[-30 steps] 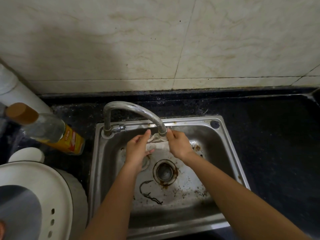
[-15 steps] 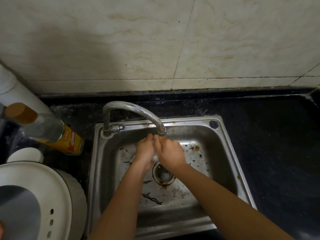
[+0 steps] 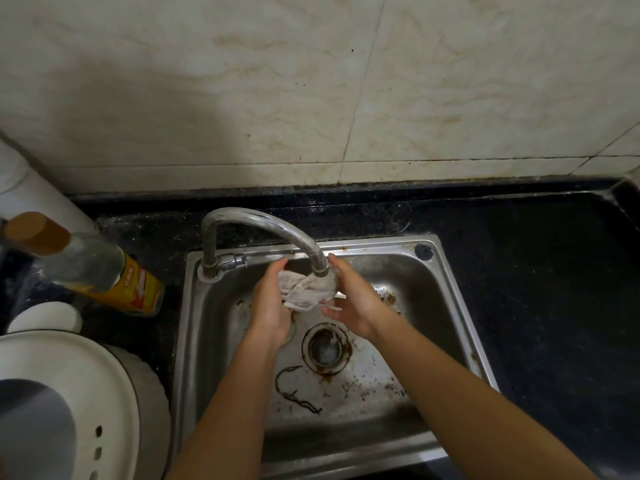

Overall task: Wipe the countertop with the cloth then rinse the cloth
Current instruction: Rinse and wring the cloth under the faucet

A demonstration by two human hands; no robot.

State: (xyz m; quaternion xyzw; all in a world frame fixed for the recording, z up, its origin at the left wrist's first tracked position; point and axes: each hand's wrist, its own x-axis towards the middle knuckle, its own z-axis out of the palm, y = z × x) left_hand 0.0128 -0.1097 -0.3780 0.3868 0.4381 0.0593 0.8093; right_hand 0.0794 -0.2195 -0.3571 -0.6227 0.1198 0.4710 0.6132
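Note:
A small, crumpled, whitish cloth is held between both my hands over the steel sink, right under the spout of the curved metal faucet. My left hand grips the cloth's left side. My right hand cups its right side, fingers partly spread. Water runs onto the cloth and down to the drain. The dark countertop surrounds the sink.
A glass bottle with a yellow label and brown cap leans on the counter left of the sink. A white appliance fills the lower left corner. Debris and rust stains lie on the sink floor. A tiled wall stands behind.
My hands went from apart under the spout to pressed together lower over the drain. They have now lifted back under the spout and parted, with the cloth bunched between them.

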